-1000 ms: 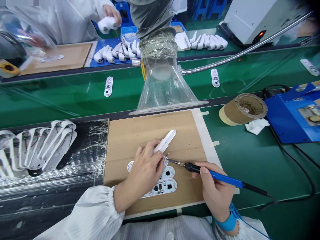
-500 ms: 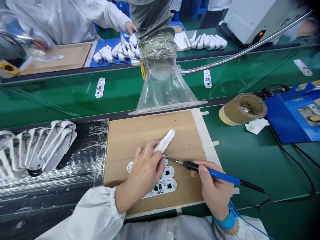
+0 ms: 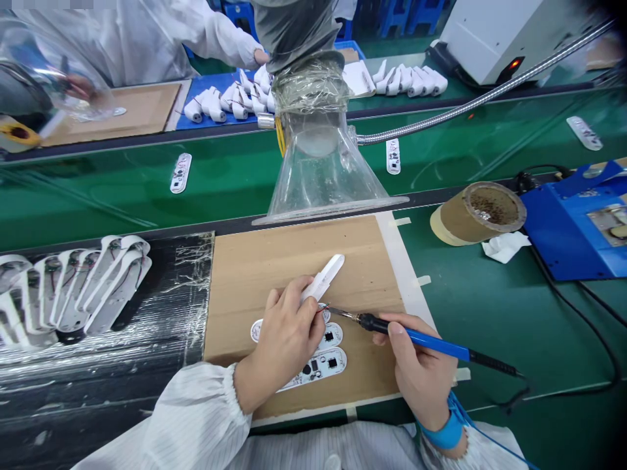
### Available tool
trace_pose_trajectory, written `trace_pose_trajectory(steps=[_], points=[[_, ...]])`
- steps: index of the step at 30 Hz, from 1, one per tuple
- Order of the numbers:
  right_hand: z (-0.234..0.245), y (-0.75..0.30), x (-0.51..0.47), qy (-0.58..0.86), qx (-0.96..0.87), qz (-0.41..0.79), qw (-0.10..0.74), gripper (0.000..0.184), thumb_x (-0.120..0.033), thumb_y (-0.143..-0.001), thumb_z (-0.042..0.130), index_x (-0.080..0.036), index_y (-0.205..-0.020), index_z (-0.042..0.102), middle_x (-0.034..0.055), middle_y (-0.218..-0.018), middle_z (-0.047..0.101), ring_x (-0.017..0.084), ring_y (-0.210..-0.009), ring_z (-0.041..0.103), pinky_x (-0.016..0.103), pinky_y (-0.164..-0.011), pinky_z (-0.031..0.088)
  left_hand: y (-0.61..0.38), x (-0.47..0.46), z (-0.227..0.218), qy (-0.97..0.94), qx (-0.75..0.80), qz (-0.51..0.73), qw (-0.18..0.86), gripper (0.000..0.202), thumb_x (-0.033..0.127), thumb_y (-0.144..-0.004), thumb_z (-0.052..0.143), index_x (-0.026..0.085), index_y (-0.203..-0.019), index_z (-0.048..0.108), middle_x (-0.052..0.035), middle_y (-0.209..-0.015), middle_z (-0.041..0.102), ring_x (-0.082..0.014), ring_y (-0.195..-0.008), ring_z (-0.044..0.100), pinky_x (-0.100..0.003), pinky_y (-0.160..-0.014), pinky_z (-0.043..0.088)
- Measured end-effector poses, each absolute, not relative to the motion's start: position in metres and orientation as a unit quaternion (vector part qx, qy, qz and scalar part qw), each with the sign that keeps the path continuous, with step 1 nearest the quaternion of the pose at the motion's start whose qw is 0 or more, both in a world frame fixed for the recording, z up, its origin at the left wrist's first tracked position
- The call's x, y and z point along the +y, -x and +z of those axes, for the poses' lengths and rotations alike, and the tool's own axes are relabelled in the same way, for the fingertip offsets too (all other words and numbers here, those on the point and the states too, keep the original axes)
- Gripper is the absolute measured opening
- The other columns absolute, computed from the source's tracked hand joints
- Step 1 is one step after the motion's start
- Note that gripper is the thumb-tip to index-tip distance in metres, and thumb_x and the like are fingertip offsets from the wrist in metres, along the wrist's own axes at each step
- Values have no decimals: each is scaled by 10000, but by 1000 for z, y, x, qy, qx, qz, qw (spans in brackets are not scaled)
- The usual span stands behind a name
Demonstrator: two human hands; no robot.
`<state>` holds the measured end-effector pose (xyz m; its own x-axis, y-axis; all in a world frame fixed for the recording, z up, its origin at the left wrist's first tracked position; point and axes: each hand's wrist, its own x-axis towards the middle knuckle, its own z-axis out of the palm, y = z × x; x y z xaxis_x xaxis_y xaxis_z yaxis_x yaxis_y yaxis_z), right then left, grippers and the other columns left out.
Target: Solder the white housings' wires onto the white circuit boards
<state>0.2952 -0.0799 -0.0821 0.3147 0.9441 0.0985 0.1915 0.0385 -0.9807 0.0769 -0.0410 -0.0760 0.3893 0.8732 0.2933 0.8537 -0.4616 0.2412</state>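
My left hand (image 3: 289,329) is closed on a white plastic housing (image 3: 326,277), which points up and to the right. Thin wires (image 3: 323,307) stick out by its fingertips. Under and beside this hand lie white circuit boards (image 3: 326,365) with black chips, partly covered by the hand. A blue-and-black soldering iron (image 3: 435,343) is gripped in my right hand (image 3: 416,365), its metal tip at the wire ends; whether they touch I cannot tell. Cardboard (image 3: 372,287) lies beneath both hands.
Several white housings with wires (image 3: 78,287) lie on black wrap at left. A clear fume hood (image 3: 326,176) hangs ahead. At right stand a cardboard tube cup (image 3: 473,215) and a blue stand (image 3: 578,222). Boards (image 3: 181,173) lie on the green belt (image 3: 235,176); a co-worker's sleeve shows beyond it.
The boards on the green belt have shifted left. The wire ends and the iron's tip have come closer together by my left fingertips. Both hands stay nearly in place.
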Motion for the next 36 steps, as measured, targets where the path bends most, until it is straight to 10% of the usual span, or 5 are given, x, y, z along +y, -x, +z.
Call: trace_pose_trajectory(steps=[36], points=[[-89,-302,-81,598,-452,336,571,131,-299,-993,725,-240,-958,836,5,-734,804,149,-596,762,226,-579,634,-69,-39,-82,-840,492,229,12,147,132,-1034,562,203,-906,583,-169,-1301,695,-276,-1093,693,-415,-805,459]])
